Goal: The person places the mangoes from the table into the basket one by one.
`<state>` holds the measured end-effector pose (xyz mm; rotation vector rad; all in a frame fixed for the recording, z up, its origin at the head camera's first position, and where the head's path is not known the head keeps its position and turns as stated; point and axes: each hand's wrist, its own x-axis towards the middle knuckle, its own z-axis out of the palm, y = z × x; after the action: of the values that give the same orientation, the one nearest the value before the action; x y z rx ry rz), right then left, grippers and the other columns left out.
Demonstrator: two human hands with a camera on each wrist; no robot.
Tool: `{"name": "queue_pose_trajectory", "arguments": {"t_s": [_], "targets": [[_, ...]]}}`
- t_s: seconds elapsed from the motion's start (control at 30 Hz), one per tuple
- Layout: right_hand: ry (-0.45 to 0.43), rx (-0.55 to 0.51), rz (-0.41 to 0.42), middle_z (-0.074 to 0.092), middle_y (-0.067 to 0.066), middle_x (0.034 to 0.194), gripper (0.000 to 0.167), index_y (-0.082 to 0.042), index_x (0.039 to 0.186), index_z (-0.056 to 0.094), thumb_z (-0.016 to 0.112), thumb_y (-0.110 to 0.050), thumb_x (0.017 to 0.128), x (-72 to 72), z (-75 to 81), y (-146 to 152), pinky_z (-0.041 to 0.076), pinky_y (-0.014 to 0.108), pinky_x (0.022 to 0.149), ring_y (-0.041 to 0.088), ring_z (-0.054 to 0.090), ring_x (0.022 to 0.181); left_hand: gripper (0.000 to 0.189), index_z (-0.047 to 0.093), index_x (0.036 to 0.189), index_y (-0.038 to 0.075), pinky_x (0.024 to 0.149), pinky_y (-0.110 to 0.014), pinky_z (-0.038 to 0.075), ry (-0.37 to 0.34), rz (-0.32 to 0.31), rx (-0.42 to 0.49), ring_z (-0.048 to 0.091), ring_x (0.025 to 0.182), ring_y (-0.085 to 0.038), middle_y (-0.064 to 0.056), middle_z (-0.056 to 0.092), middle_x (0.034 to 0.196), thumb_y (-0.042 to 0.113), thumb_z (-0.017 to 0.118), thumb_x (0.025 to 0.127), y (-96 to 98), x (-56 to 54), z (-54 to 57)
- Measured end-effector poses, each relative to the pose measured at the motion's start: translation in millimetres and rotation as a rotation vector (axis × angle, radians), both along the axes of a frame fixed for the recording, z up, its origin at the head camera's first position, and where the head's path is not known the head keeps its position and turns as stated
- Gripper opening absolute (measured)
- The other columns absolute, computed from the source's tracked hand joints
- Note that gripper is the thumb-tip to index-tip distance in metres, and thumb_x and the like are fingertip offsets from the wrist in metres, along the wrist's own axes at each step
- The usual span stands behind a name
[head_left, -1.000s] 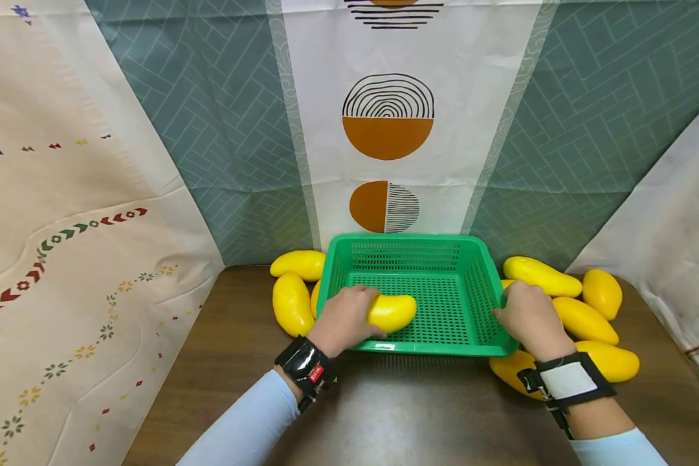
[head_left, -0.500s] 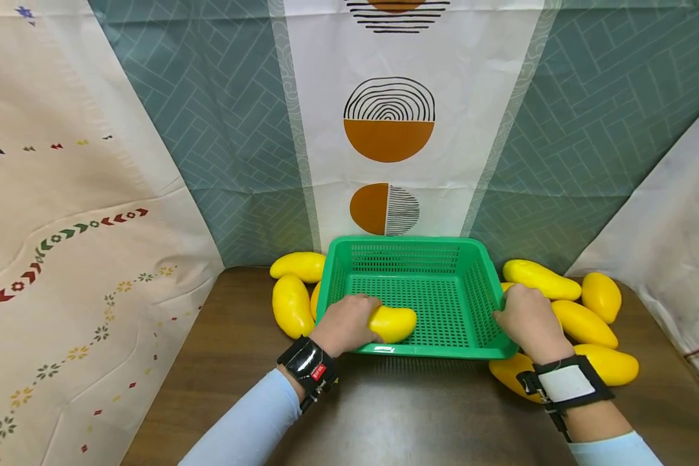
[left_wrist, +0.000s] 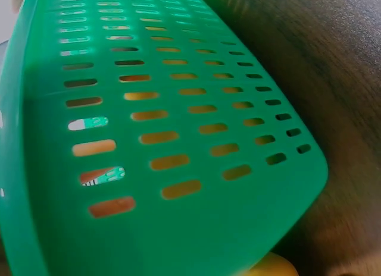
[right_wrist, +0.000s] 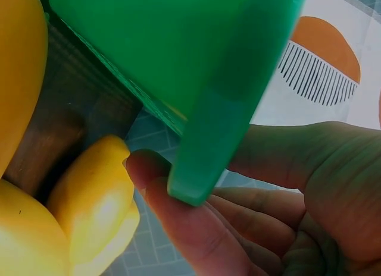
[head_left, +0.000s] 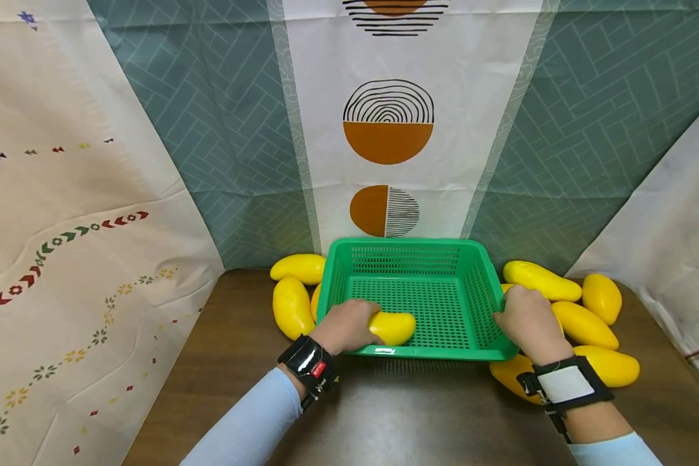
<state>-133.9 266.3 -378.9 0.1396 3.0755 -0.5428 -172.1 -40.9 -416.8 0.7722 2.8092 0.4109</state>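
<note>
In the head view a green plastic basket with slotted walls stands on the table. My left hand reaches over its near left rim and holds a yellow mango low inside, by the near wall. The left wrist view is filled by the basket's slotted wall; the hand is hidden behind it, and yellow shows through the slots. At the right side, my right hand grips the basket's rim. The right wrist view has its fingers and thumb around that rim.
Left of the basket lie several mangoes, one upright along its side. More mangoes are spread at the right, some partly under the right wrist. The brown wooden table extends toward me. A patterned cloth hangs behind.
My left hand has lowered the mango toward the basket's floor and near wall, then almost stopped. The right hand keeps its grip on the rim, and the basket stays in place.
</note>
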Motion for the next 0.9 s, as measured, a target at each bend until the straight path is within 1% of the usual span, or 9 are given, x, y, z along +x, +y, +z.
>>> {"name": "queue_pose_trajectory", "arguments": {"t_s": [0.13,0.3,0.4,0.47,0.53,0.6,0.7,0.8,0.9], "targets": [[-0.007,0.003,-0.003,0.044,0.007,0.054,0.025,0.000,0.066,0.053,0.068,-0.014,0.081,-0.6,0.5,0,0.044,0.027,0.044,0.020,0.050,0.048,0.069,0.053,0.133,0.015,0.068,-0.028,0.043,-0.034,-0.003,-0.020,0.051,0.090,-0.014,0.002,0.062,0.114,0.050,0.072,0.076,-0.7,-1.5,-0.5],[-0.005,-0.001,-0.003,0.042,0.007,0.054,0.025,-0.001,0.065,0.053,0.068,-0.013,0.081,-0.2,1.7,-1,0.044,0.027,0.044,0.020,0.050,0.048,0.070,0.049,0.136,0.017,0.084,-0.037,0.046,-0.076,0.003,-0.047,0.053,0.106,-0.016,-0.001,0.057,0.130,0.051,0.069,0.079,-0.6,-2.6,3.1],[-0.005,-0.006,-0.003,0.040,0.006,0.053,0.026,-0.001,0.064,0.052,0.067,-0.013,0.081,0.5,2.0,-1,0.043,0.027,0.044,0.020,0.049,0.047,0.067,0.048,0.137,0.018,0.088,-0.038,0.047,-0.089,-0.001,-0.051,0.053,0.110,-0.017,-0.001,0.056,0.132,0.048,0.069,0.080,-0.9,-2.8,4.6],[-0.008,-0.008,-0.003,0.041,0.006,0.053,0.025,-0.001,0.064,0.052,0.067,-0.013,0.081,1.0,1.8,-1,0.043,0.027,0.044,0.019,0.049,0.047,0.066,0.049,0.136,0.018,0.090,-0.038,0.047,-0.088,-0.002,-0.032,0.053,0.112,-0.017,-0.001,0.055,0.133,0.045,0.069,0.080,-2.1,-2.8,5.1],[-0.015,-0.008,-0.004,0.041,0.006,0.053,0.025,-0.001,0.065,0.053,0.067,-0.013,0.082,1.4,1.5,-1,0.044,0.027,0.044,0.019,0.050,0.048,0.064,0.050,0.135,0.017,0.092,-0.038,0.047,-0.072,0.002,0.002,0.052,0.115,-0.017,-0.001,0.056,0.133,0.043,0.070,0.080,-4.9,-2.7,6.0],[-0.021,-0.005,-0.005,0.042,0.007,0.054,0.024,0.000,0.066,0.053,0.067,-0.013,0.082,1.5,1.4,-2,0.044,0.027,0.044,0.019,0.050,0.048,0.063,0.052,0.134,0.015,0.095,-0.038,0.046,-0.049,0.010,0.053,0.052,0.117,-0.017,-0.001,0.056,0.133,0.042,0.071,0.080,-9.1,-2.6,9.5],[-0.030,-0.003,-0.010,0.044,0.007,0.055,0.024,0.000,0.067,0.053,0.067,-0.013,0.082,1.1,1.0,-2,0.044,0.027,0.044,0.020,0.050,0.049,0.061,0.052,0.133,0.014,0.097,-0.038,0.046,0.001,0.038,0.125,0.051,0.121,-0.017,-0.001,0.055,0.133,0.041,0.070,0.082,-17.9,-3.0,20.5],[-0.036,0.001,-0.017,0.044,0.008,0.055,0.025,0.001,0.068,0.053,0.068,-0.013,0.082,0.7,1.5,-3,0.044,0.027,0.044,0.020,0.050,0.049,0.061,0.051,0.134,0.014,0.097,-0.038,0.047,0.068,0.099,0.184,0.050,0.124,-0.018,-0.001,0.054,0.134,0.042,0.068,0.083,-29.1,-3.9,35.8],[-0.043,0.003,-0.022,0.044,0.008,0.056,0.025,0.001,0.068,0.053,0.068,-0.014,0.082,0.8,2.0,-4,0.044,0.027,0.044,0.020,0.050,0.049,0.061,0.052,0.133,0.014,0.094,-0.039,0.049,0.144,0.197,0.237,0.053,0.121,-0.019,-0.002,0.055,0.133,0.044,0.068,0.082,-43.1,-7.4,47.4]]}}
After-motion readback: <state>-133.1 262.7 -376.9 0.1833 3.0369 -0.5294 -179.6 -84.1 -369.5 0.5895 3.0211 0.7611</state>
